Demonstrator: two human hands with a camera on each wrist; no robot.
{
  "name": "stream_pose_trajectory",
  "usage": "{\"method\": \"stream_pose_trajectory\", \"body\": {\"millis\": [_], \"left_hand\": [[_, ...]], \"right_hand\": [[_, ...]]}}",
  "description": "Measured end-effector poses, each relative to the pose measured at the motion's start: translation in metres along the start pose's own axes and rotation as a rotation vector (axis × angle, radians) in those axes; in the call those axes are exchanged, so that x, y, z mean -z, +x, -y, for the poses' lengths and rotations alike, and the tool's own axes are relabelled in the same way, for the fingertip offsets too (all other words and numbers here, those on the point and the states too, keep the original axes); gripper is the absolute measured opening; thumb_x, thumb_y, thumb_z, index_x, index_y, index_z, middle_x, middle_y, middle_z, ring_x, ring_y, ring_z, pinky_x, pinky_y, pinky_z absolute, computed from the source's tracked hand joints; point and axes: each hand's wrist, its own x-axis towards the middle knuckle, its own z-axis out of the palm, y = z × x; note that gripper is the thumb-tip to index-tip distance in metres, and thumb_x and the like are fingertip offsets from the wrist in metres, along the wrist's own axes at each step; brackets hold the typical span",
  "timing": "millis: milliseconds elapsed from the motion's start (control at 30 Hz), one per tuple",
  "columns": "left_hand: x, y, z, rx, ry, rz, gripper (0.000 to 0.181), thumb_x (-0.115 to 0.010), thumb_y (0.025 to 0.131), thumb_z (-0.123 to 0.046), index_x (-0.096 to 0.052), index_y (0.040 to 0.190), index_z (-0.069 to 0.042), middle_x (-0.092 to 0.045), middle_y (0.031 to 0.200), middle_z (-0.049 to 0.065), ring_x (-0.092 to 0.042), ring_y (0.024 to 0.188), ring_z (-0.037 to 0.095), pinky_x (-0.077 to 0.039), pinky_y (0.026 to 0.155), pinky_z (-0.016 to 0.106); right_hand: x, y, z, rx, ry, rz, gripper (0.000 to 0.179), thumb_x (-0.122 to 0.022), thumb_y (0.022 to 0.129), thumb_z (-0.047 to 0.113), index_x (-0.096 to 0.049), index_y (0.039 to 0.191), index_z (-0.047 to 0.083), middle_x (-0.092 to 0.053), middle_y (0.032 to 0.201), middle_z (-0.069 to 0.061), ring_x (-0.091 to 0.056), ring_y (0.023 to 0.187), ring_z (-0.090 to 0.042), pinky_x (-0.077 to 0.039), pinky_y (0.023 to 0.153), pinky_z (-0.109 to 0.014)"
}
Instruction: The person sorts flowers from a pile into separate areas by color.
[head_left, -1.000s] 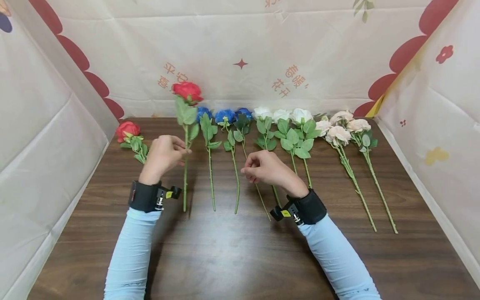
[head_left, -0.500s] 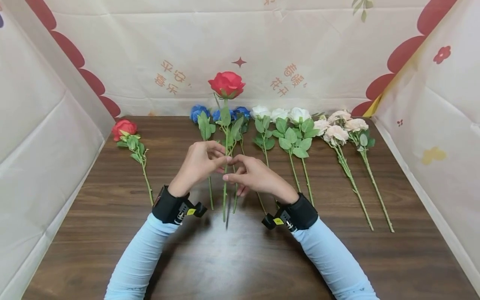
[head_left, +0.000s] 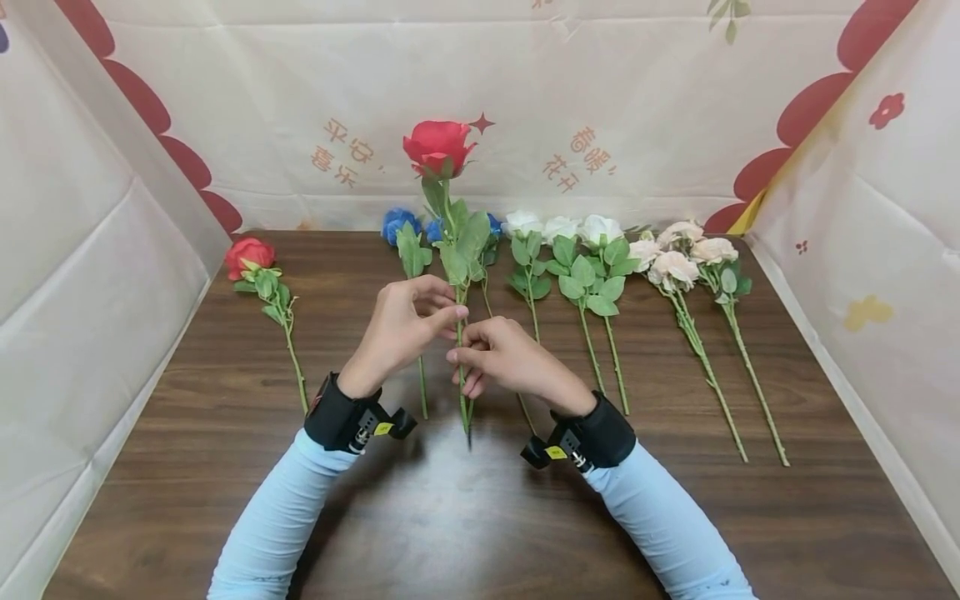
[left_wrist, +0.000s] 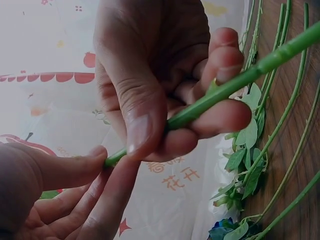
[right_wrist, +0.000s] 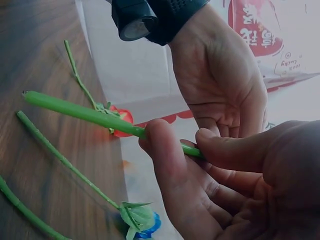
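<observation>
A red rose (head_left: 438, 148) stands upright above the table, bloom up and leafy green stem down. My left hand (head_left: 408, 329) pinches its stem below the leaves, between thumb and fingers. Lower down the same stem, my right hand (head_left: 506, 358) holds it with thumb and fingers. In the left wrist view the right hand (left_wrist: 150, 80) is above the left hand (left_wrist: 65, 190), with the green stem (left_wrist: 240, 80) running through both. The bare stem end (right_wrist: 65, 106) sticks out past the right hand's fingers in the right wrist view.
Another red rose (head_left: 250, 257) lies on the dark wood table (head_left: 450, 517) at the left. Blue roses (head_left: 401, 225), partly hidden behind the held one, lie at the back. White roses (head_left: 600, 229) and pale pink flowers (head_left: 673, 268) lie to the right. Printed cloth (head_left: 480, 67) walls surround the table.
The left hand has carried the red rose rightward to the middle, and the bloom has risen. The right hand, earlier apart from it with fingers bent, now holds the lower stem.
</observation>
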Motion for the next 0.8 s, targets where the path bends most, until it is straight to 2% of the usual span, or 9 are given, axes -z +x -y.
{"method": "stream_pose_trajectory", "body": {"millis": [233, 333, 400, 467, 600, 800], "left_hand": [[0.004, 0.001, 0.001, -0.033, 0.002, -0.005, 0.019, -0.071, 0.086, -0.016, -0.066, 0.098, -0.002, -0.068, 0.083, 0.005, -0.066, 0.065, 0.017, -0.055, 0.058, 0.029], [0.01, 0.003, 0.005, -0.013, 0.001, 0.009, 0.027, -0.071, 0.086, -0.025, -0.067, 0.101, -0.003, -0.069, 0.082, 0.006, -0.067, 0.064, 0.018, -0.055, 0.057, 0.03], [0.019, 0.005, 0.008, 0.025, 0.012, -0.01, 0.034, -0.069, 0.087, -0.034, -0.067, 0.102, -0.004, -0.068, 0.081, 0.007, -0.067, 0.063, 0.019, -0.055, 0.056, 0.031], [0.031, 0.006, 0.01, 0.073, 0.037, -0.058, 0.041, -0.067, 0.087, -0.041, -0.067, 0.103, -0.004, -0.068, 0.08, 0.007, -0.067, 0.063, 0.02, -0.055, 0.056, 0.031], [0.063, 0.008, 0.014, 0.155, 0.159, -0.202, 0.053, -0.062, 0.086, -0.053, -0.067, 0.103, -0.003, -0.068, 0.081, 0.01, -0.068, 0.064, 0.02, -0.055, 0.056, 0.029], [0.114, -0.004, 0.018, 0.243, 0.337, -0.39, 0.058, -0.059, 0.085, -0.058, -0.068, 0.105, -0.004, -0.069, 0.085, 0.012, -0.069, 0.067, 0.019, -0.055, 0.058, 0.027]], "right_hand": [[-0.001, 0.0, 0.002, 0.034, -0.05, -0.022, 0.017, -0.058, 0.096, 0.009, -0.062, 0.084, -0.002, -0.067, 0.074, -0.015, -0.066, 0.055, -0.023, -0.055, 0.052, -0.034], [0.0, -0.001, 0.002, 0.036, -0.059, -0.026, 0.018, -0.058, 0.096, 0.009, -0.061, 0.084, -0.004, -0.067, 0.072, -0.012, -0.066, 0.055, -0.022, -0.055, 0.052, -0.033], [0.001, -0.001, 0.002, 0.031, -0.063, -0.027, 0.018, -0.057, 0.096, 0.009, -0.061, 0.084, -0.004, -0.067, 0.072, -0.01, -0.066, 0.056, -0.023, -0.055, 0.052, -0.033], [0.002, 0.0, 0.0, 0.024, -0.07, -0.021, 0.019, -0.057, 0.096, 0.01, -0.061, 0.085, -0.004, -0.067, 0.073, -0.012, -0.066, 0.056, -0.023, -0.055, 0.052, -0.033], [0.002, 0.0, -0.004, 0.017, -0.09, -0.009, 0.019, -0.057, 0.096, 0.01, -0.06, 0.084, -0.004, -0.067, 0.075, -0.015, -0.066, 0.056, -0.022, -0.055, 0.053, -0.033], [-0.004, 0.007, -0.011, 0.007, -0.093, 0.01, 0.02, -0.058, 0.096, 0.01, -0.06, 0.084, -0.006, -0.067, 0.074, -0.014, -0.066, 0.056, -0.022, -0.055, 0.056, -0.038]]}}
